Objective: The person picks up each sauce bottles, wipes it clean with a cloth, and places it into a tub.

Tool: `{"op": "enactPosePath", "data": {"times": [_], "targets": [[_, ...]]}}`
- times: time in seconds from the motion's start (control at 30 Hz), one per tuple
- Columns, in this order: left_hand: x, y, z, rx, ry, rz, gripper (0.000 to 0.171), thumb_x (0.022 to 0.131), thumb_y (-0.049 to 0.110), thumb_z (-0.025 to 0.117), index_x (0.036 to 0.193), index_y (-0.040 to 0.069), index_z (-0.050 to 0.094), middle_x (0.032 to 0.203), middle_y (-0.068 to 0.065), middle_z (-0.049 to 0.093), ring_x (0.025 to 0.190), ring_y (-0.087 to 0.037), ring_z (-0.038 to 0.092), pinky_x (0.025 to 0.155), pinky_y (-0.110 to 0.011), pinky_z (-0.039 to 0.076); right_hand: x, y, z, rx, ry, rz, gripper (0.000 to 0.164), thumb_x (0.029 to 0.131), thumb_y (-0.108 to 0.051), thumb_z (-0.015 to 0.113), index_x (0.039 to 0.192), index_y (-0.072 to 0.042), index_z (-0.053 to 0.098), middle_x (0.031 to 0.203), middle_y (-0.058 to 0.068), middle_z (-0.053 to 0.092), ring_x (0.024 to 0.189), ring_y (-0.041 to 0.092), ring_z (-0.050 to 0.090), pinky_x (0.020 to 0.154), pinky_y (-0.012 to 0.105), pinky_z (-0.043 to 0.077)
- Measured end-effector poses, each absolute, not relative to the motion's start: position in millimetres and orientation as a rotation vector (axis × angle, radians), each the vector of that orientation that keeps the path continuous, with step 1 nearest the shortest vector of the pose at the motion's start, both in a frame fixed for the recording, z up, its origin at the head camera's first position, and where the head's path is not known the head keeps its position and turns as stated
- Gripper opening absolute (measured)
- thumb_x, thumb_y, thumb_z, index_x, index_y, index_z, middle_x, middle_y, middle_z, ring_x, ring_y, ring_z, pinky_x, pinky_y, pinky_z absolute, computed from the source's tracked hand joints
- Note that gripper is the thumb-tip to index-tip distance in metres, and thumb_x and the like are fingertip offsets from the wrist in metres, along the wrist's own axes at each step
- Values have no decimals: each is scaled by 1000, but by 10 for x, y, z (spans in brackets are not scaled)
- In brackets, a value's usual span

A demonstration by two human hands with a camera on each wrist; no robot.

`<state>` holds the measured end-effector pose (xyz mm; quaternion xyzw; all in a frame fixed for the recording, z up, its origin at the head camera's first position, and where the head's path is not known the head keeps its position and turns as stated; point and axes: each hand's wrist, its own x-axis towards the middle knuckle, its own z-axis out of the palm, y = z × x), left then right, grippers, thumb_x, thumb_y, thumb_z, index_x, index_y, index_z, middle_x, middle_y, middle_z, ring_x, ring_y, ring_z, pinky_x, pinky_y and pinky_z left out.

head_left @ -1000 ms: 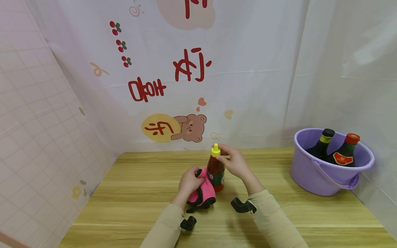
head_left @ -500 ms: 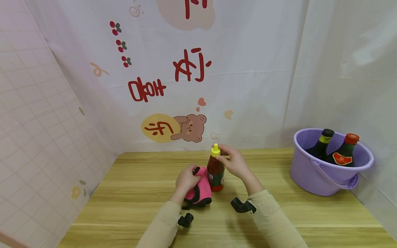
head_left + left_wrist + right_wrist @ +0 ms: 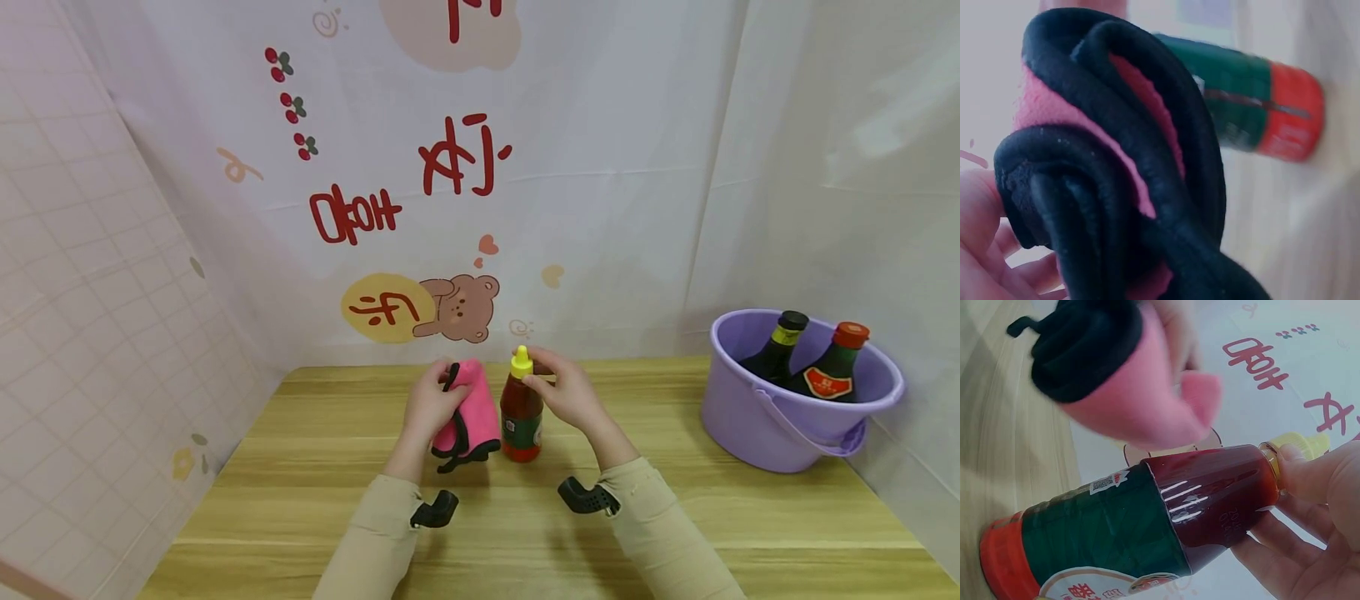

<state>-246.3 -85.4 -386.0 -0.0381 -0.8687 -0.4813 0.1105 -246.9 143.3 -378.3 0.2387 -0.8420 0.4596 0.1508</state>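
Observation:
A folded pink cloth with black edging hangs from my left hand, which grips its upper part. In the left wrist view the cloth's black-edged folds fill the middle. Just right of the cloth, a sauce bottle with dark red contents, a green label and a yellow nozzle cap stands upright on the table. My right hand pinches that bottle at its neck below the cap, thumb in front. The right wrist view shows the thumb against the neck, and the pink cloth close beside the bottle.
A purple bucket stands at the table's right side. Inside it are a black-capped bottle and a red-capped bottle. A printed white curtain hangs behind the wooden table.
My left hand has lifted the pink cloth upward and to the left, off the bottle's side. My right hand and the sauce bottle have stayed in place.

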Motion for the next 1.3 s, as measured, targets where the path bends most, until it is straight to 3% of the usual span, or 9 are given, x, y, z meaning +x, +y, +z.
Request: {"op": "enactPosePath", "data": {"times": [0.4,1.3], "targets": [[-2331,-662,-3575,-209,-2456,-1537,26,85,17,77,107,10,64,114,-17,65,97,-32,64,81,-49,56,-2480,1427,-3778,691,-2411,1332,42,92,-3,68,133,-2,60,125,18,63,104,34,66,88,52,53],[-2312,-523,-3730,-258,-2524,-1549,24,88,16,76,107,12,63,115,-16,64,94,-31,64,76,-48,58,-2475,1426,-3781,665,-2419,1331,41,92,-4,68,132,-3,61,124,19,64,104,35,66,87,52,54]]}}
